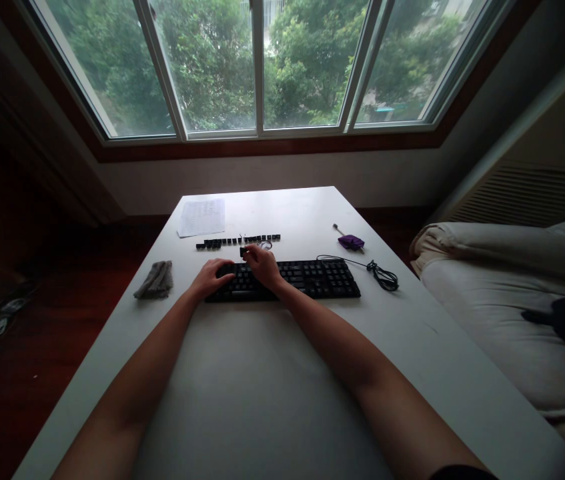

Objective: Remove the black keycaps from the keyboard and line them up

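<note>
A black full-size keyboard (319,279) lies across the white table in front of me. My left hand (208,277) grips its left end, with the thumb over the keys and the other fingers curled at the back edge. Above the keyboard's left half, my right hand (263,265) pinches what looks like a wire keycap puller (242,239); its thin prongs stick up past the fingertips. One black keycap (243,252) shows at those fingertips. Behind the keyboard, several loose black keycaps (217,243) stand in a row. Fingers hide part of the tool.
A grey cloth (156,279) lies left of the keyboard, and a printed sheet (202,217) sits at the far left. To the right are a purple cloth item (351,242), a small brush (336,228) and the coiled cable (383,276). A sofa (507,287) stands beside the table (272,373).
</note>
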`<state>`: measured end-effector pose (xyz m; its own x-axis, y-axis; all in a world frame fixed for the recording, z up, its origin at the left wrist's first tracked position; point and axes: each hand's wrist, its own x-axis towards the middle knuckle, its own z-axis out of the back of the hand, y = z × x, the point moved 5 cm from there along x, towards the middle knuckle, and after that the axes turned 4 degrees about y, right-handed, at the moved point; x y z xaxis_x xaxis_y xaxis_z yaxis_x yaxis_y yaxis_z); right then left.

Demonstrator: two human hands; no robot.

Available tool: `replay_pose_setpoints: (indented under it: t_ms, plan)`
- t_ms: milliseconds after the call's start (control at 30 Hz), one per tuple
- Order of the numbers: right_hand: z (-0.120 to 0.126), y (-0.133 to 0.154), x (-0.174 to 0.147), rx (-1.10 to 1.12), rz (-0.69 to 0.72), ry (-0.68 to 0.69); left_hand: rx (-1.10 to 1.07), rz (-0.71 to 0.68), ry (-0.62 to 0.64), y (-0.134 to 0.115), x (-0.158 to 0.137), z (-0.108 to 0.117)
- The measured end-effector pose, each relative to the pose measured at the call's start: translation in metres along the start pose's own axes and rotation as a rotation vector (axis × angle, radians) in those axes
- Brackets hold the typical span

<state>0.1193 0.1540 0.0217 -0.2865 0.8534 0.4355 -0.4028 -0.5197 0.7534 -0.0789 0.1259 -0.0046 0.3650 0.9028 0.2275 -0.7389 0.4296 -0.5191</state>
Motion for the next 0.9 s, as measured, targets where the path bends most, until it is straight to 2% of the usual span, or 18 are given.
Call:
replay_pose_setpoints:
  t_ms: [333, 700, 900]
  plan:
    - [-0.007, 0.001, 0.004, -0.077, 0.023, 0.163, 0.012, -0.001, -0.016, 0.003, 0.000, -0.002]
    - [-0.002, 0.021, -0.009, -0.261, 0.116, 0.156, 0.003, 0.002, -0.012, 0.001, 0.000, 0.000]
    - [0.002, 0.024, -0.008, -0.315, 0.124, 0.216, 0.002, 0.008, -0.001, -0.001, 0.000, 0.001]
